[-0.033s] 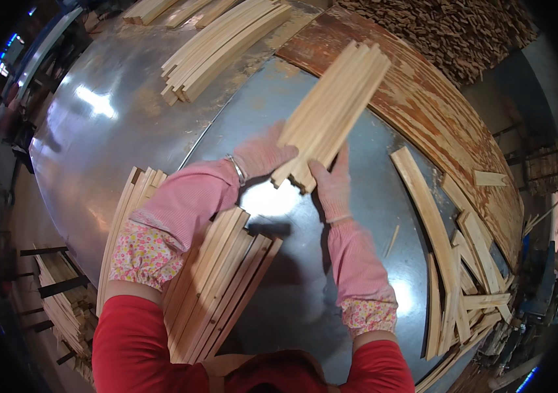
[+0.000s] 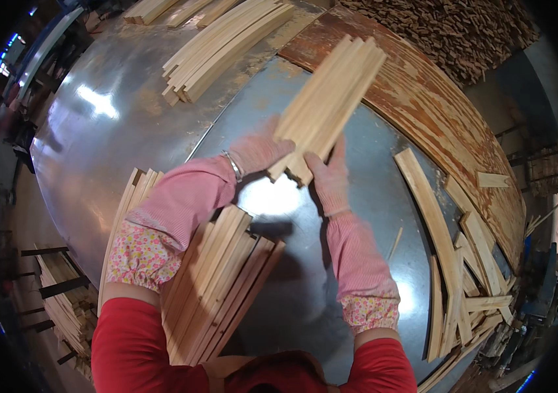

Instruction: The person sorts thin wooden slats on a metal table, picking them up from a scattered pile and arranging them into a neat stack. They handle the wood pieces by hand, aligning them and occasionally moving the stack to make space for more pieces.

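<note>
Both my gloved hands grip a bundle of light wooden strips (image 2: 331, 98), raised above the metal tabletop and slanting away to the upper right. My left hand (image 2: 259, 147) clasps its near left side, thumb on top. On the near right side, my right hand (image 2: 330, 177) holds with its thumb on top and fingers partly hidden beneath. The strips' near ends are uneven. Below my left forearm lies a stack of wooden strips (image 2: 216, 281), close to my body, and more strips (image 2: 128, 209) show left of that forearm.
A curved-looking stack of strips (image 2: 226, 49) lies at the far left of the metal table (image 2: 135, 144). Loose wood pieces (image 2: 452, 281) pile up at right, beside a worn plywood board (image 2: 436, 105). A large heap of wood scraps (image 2: 449, 33) sits beyond. A rack with strips (image 2: 63, 295) stands at lower left.
The bundle has shifted slightly to the left and away from me, both hands moving with it and keeping their grip.
</note>
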The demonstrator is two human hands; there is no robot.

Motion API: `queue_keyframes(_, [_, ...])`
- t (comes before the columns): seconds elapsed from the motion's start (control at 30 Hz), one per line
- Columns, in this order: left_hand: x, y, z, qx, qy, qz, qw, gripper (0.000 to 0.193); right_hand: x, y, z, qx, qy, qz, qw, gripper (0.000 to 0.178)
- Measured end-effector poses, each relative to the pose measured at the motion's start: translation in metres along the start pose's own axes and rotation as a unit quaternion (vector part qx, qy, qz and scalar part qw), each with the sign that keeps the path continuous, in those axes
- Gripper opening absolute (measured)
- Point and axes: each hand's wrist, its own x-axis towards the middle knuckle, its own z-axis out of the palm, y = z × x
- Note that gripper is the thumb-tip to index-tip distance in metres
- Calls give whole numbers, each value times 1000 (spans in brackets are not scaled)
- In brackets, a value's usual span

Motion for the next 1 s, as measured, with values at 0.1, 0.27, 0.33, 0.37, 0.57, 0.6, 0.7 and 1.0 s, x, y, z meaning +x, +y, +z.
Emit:
queue_keyframes(0.1, [27, 1, -63, 61, 31, -13, 998, 79, 74, 23, 60, 107, -60, -98, 988, 86])
queue_keyframes(0.27, [56, -89, -109, 275, 115, 77, 951, 72, 114, -16, 121, -120, -189, -87, 971, 97])
queue_keyframes(0.33, [60, -96, -94, 257, 169, 69, 949, 76, 103, -1, 117, -159, -206, -115, 958, 93])
queue_keyframes(0.37, [61, -96, -90, 270, 155, 68, 948, 79, 94, 12, 102, -162, -220, -119, 955, 91])
queue_keyframes(0.57, [20, -102, -99, 238, 73, 0, 969, 77, -65, 53, -87, -397, -84, -127, 905, 80])
queue_keyframes(0.6, [7, -101, -97, 211, 82, 7, 974, 74, -89, 58, -144, -432, -19, -119, 894, 77])
queue_keyframes(0.7, [-84, -56, -72, 82, 108, 77, 988, 66, -172, 67, -356, -678, 227, -90, 694, 69])
queue_keyframes(1.0, [-304, 125, 171, -617, -231, -113, 743, 72, -267, 3, -305, -315, -116, 185, 923, 61])
